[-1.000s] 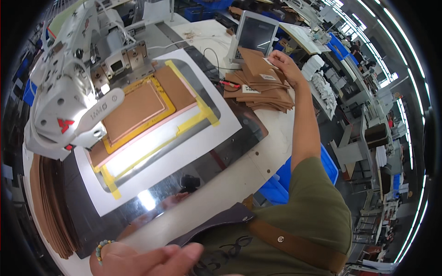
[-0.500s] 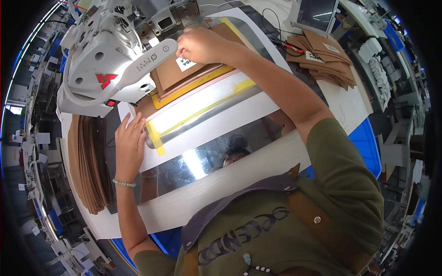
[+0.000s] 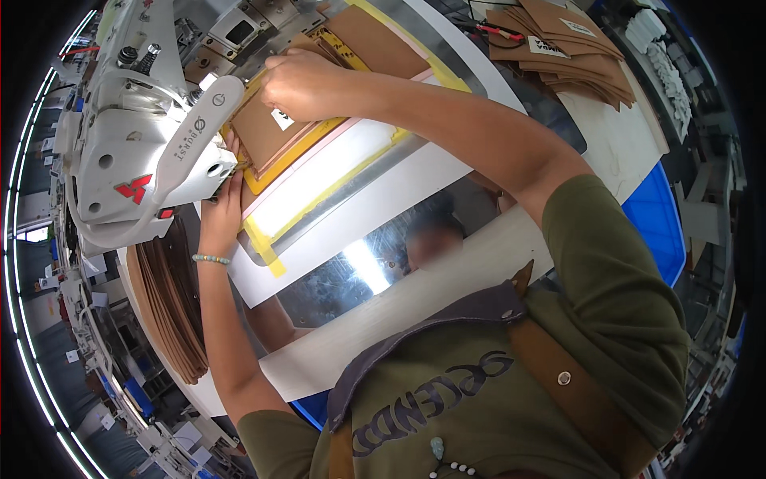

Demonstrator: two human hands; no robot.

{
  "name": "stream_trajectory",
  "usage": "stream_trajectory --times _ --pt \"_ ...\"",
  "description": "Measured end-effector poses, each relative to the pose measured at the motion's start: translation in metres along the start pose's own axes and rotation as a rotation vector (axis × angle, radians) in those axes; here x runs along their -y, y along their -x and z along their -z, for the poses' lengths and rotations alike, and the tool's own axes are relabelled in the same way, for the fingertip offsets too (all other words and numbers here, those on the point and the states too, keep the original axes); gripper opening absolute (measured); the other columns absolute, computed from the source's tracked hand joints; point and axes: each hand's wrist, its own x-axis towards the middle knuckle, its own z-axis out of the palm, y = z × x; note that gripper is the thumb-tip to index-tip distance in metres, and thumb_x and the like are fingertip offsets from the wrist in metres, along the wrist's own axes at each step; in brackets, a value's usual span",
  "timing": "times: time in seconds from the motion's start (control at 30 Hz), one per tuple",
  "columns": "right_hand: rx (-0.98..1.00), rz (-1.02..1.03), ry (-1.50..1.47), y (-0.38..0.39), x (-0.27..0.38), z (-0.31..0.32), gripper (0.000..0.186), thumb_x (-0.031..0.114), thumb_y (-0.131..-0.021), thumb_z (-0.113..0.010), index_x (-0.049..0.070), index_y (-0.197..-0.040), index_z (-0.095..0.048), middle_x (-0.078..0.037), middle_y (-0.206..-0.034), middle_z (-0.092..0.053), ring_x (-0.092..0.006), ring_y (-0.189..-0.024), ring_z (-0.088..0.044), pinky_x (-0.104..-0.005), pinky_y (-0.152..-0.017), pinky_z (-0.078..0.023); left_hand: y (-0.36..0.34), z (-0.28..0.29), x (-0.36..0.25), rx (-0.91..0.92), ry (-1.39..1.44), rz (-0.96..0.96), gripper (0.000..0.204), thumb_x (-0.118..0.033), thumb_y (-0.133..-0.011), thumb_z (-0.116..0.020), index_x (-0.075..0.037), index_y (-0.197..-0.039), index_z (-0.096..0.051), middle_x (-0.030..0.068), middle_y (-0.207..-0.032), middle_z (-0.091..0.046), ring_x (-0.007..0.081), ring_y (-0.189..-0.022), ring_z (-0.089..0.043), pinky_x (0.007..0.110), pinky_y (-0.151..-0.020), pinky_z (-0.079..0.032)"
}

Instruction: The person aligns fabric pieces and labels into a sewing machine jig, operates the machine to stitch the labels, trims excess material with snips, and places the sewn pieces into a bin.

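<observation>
My right hand (image 3: pixel 302 86) is closed at the upper part of a brown panel (image 3: pixel 267 142) with a white label; its fingertips are curled under and partly hidden. That panel lies over a yellow frame (image 3: pixel 299 152). By the frame's left edge, my left hand (image 3: pixel 222 209) has its fingers stretched out, partly covered by the machine head. A white sewing machine (image 3: pixel 120 160) with a lamp arm (image 3: pixel 195 132) stands directly left of the panel. Beneath lies a clear template sheet (image 3: pixel 335 199) edged with yellow tape, on white paper.
Brown panels with white labels (image 3: pixel 558 48) are piled at the far right. Another brown stack (image 3: pixel 167 303) hangs at the left table edge. A red-handled tool (image 3: pixel 501 32) lies near the pile. Blue bins (image 3: pixel 654 215) stand below the table's right side.
My left hand has moved up from the white paper to the frame's left edge, beside the machine head. My right hand stays at the panel. The whole view has shifted and tilted.
</observation>
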Motion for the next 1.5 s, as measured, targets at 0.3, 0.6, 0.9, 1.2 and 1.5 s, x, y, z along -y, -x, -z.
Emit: stream_trajectory --times 0.3,0.6,0.9,1.2,1.5 --pt "0.031 0.056 -0.125 0.005 0.004 -0.001 0.014 0.014 -0.093 -0.070 0.013 -0.102 -0.082 -0.001 -0.111 -0.075 -0.0229 -0.117 -0.064 -0.0441 -0.103 -0.048 -0.022 0.002 0.017 0.092 -0.264 -0.193 0.038 -0.021 -0.115 -0.052 -0.008 -0.149 -0.062 0.0123 -0.157 -0.058 0.0339 -0.145 -0.052 0.043 -0.123 -0.038" --pt "0.116 0.253 -0.387 0.014 0.029 -0.007 0.041 0.000 -0.092 -0.063 0.021 -0.122 -0.080 -0.003 -0.132 -0.070 -0.0243 -0.127 -0.062 -0.0447 -0.113 -0.044 -0.028 -0.003 0.089 -0.042 -0.081 -0.073 0.036 -0.021 -0.103 -0.070 -0.004 -0.135 -0.069 0.0160 -0.135 -0.073 0.0336 -0.126 -0.068 0.043 -0.105 -0.052" --pt "0.114 0.266 -0.378 0.016 0.029 -0.003 0.050 -0.001 -0.091 -0.063 0.030 -0.124 -0.083 -0.004 -0.137 -0.068 -0.0275 -0.127 -0.061 -0.0438 -0.114 -0.045 -0.030 -0.002 0.129 0.013 -0.306 -0.174 0.039 -0.016 -0.105 -0.063 -0.005 -0.143 -0.061 0.0134 -0.144 -0.066 0.0325 -0.135 -0.060 0.039 -0.112 -0.047" --pt "0.151 0.222 -0.368 0.015 0.032 -0.003 0.048 0.000 -0.092 -0.063 0.031 -0.122 -0.084 -0.002 -0.136 -0.069 -0.0268 -0.127 -0.061 -0.0432 -0.113 -0.046 -0.038 -0.007 0.131 -0.011 -0.297 -0.237 0.040 -0.013 -0.103 -0.062 -0.006 -0.143 -0.060 0.0138 -0.146 -0.064 0.0327 -0.136 -0.059 0.040 -0.114 -0.046" --pt "0.118 0.218 -0.365 0.010 0.030 -0.007 0.042 0.003 -0.092 -0.063 0.027 -0.119 -0.085 -0.002 -0.128 -0.069 -0.0240 -0.124 -0.063 -0.0436 -0.109 -0.047 -0.054 -0.012 0.131 -0.026 -0.328 -0.232 0.036 -0.014 -0.103 -0.064 -0.006 -0.137 -0.064 0.0137 -0.138 -0.069 0.0329 -0.130 -0.063 0.040 -0.110 -0.049"
